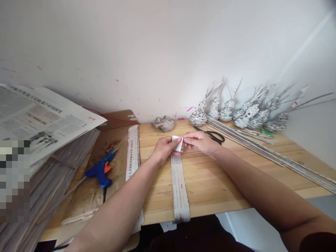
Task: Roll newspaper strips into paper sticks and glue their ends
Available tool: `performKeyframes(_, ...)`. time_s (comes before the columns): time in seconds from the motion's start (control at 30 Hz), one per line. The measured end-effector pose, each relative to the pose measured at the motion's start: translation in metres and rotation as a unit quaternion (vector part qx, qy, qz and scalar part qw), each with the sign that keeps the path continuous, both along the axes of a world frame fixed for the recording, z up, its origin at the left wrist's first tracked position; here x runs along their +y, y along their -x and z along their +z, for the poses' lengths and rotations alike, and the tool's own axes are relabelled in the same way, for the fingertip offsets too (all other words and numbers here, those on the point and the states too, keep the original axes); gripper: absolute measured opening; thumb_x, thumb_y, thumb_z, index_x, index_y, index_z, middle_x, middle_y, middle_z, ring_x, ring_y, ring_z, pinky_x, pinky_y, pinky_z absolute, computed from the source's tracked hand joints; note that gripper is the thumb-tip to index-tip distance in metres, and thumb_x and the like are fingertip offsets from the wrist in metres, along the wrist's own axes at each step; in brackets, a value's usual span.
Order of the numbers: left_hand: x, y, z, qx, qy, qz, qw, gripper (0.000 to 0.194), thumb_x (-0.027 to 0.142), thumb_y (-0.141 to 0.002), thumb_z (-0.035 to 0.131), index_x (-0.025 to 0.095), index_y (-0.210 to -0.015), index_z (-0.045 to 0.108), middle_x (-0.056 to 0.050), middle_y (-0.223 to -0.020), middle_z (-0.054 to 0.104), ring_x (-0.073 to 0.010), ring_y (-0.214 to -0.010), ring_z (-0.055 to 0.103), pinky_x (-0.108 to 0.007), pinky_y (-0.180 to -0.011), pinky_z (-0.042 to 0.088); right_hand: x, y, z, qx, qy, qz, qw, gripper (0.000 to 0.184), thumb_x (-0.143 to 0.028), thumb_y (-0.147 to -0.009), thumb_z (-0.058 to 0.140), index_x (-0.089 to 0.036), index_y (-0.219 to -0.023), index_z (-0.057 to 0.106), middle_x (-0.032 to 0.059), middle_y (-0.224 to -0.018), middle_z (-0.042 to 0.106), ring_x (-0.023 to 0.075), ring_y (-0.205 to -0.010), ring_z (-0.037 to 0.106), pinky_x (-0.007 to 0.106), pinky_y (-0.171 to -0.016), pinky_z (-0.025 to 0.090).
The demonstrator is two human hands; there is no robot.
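Two hands pinch the far end of a long, printed newspaper strip [180,185].
The left hand's [165,148] grip is clamped on the paper, seemingly to steady it, the right hand's [202,141] on its corner; the rest lies along the pale wooden worktop [210,189], probably to keep it straight.

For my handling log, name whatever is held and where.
A newspaper strip, by its folded far end, between both hands' fingers.
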State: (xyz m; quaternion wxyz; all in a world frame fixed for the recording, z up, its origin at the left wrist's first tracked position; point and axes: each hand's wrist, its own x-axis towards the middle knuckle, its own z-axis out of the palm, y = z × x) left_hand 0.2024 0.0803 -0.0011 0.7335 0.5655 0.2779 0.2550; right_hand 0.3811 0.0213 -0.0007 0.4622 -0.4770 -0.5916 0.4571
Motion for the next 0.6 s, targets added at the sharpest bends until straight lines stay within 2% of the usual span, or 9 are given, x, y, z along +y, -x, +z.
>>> performKeyframes(0.23, -0.0025, -0.0003, 0.0027, 0.009, -0.007, -0.008, 1.000, 0.043, 0.048, -0.070, 0.066, 0.011, -0.092, 0.066, -0.010, -0.080, 0.069, -0.0143, -0.063, 0.063, -0.023, -0.053, 0.051, -0.0005, 0.0024, 0.0004, 0.011, 0.009, -0.021, 1.000, 0.036, -0.040, -0.076, 0.065, -0.013, -0.100, 0.070, 0.0042, -0.073, 0.064, 0.0100, -0.062, 0.050, 0.023, -0.055, 0.038)
performKeyframes(0.6, -0.0029, -0.0034, -0.0055, 0.015, -0.069, 0.014, 0.997, 0.041, 0.049, -0.071, 0.064, 0.012, -0.088, 0.065, -0.008, -0.080, 0.067, -0.0150, -0.064, 0.063, -0.025, -0.053, 0.052, -0.0007, 0.0060, -0.0004, 0.036, 0.021, -0.042, 0.998, 0.032, -0.037, -0.072, 0.069, -0.013, -0.092, 0.071, 0.0014, -0.064, 0.060, 0.0086, -0.059, 0.048, 0.022, -0.051, 0.034)
